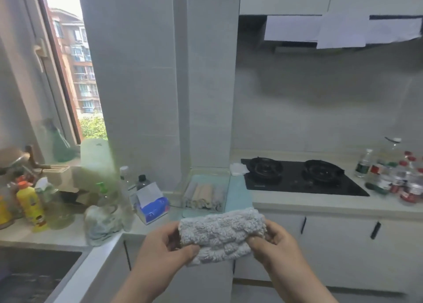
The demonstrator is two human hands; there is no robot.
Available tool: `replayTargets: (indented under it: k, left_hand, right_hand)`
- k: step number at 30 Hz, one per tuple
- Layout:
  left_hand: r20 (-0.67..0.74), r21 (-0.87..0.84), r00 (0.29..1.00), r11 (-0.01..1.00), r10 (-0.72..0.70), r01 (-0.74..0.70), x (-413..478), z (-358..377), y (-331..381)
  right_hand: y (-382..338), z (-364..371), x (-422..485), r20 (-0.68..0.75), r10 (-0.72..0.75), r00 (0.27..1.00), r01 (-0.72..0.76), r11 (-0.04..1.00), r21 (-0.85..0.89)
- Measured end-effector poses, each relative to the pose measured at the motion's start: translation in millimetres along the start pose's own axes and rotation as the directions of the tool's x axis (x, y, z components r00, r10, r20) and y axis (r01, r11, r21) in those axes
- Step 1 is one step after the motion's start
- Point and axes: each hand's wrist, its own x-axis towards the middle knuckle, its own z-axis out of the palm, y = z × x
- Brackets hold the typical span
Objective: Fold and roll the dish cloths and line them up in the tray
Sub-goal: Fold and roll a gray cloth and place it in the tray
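A fluffy grey dish cloth (220, 233), folded into a thick band, hangs in the air in front of the counter. My left hand (167, 245) pinches its left end and my right hand (277, 241) pinches its right end. Behind it on the counter stands a clear tray (225, 177) on a light blue mat (240, 191). Several rolled cloths (203, 195), grey and beige, lie side by side in the tray.
A black two-burner hob (297, 177) sits to the right, with bottles and jars (396, 179) past it. A blue tissue box (152, 205), soap bottles (27, 202) and a crumpled bag crowd the left counter. The sink (34, 275) is at lower left.
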Motion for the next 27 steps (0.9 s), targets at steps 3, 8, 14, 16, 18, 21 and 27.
replayTargets:
  k: [3, 8, 14, 16, 18, 21, 27]
  left_hand:
    - [0.003, -0.013, 1.000, 1.000, 0.016, -0.016, 59.0, -4.6, -16.9]
    - [0.032, -0.029, 0.999, 1.000, 0.007, -0.006, 155.5, -21.8, -39.7]
    - [0.015, -0.035, 1.000, 0.999, -0.018, 0.018, 245.8, -16.8, -67.8]
    - [0.018, -0.052, 0.999, 0.998, -0.027, 0.028, 269.4, -11.6, -75.6]
    - [0.022, -0.058, 0.999, 0.998, -0.033, 0.035, 291.6, -7.0, -82.1]
    - [0.039, -0.035, 0.998, 0.998, -0.048, 0.049, 325.7, -0.4, -94.2]
    - [0.140, 0.334, 0.990, 0.941, -0.001, -0.046, 361.6, 15.4, -123.6]
  right_hand:
    - [11.5, 2.8, 51.4, -0.067, 0.034, 0.997, -0.031, 0.999, 0.043]
    - [24.0, 17.2, 138.2, -0.133, 0.084, 0.988, -0.073, 0.994, 0.084]
    - [41.0, 15.8, 222.0, -0.191, 0.172, 0.966, -0.102, 0.939, 0.329]
    - [47.5, 9.0, 245.9, -0.184, 0.216, 0.959, -0.137, 0.920, 0.368]
    - [53.6, 1.6, 269.0, -0.197, 0.256, 0.946, -0.166, 0.909, 0.382]
    - [64.5, -9.2, 304.7, -0.231, 0.307, 0.923, -0.199, 0.896, 0.398]
    - [99.9, -5.0, 379.0, -0.198, 0.474, 0.858, -0.300, 0.776, 0.554]
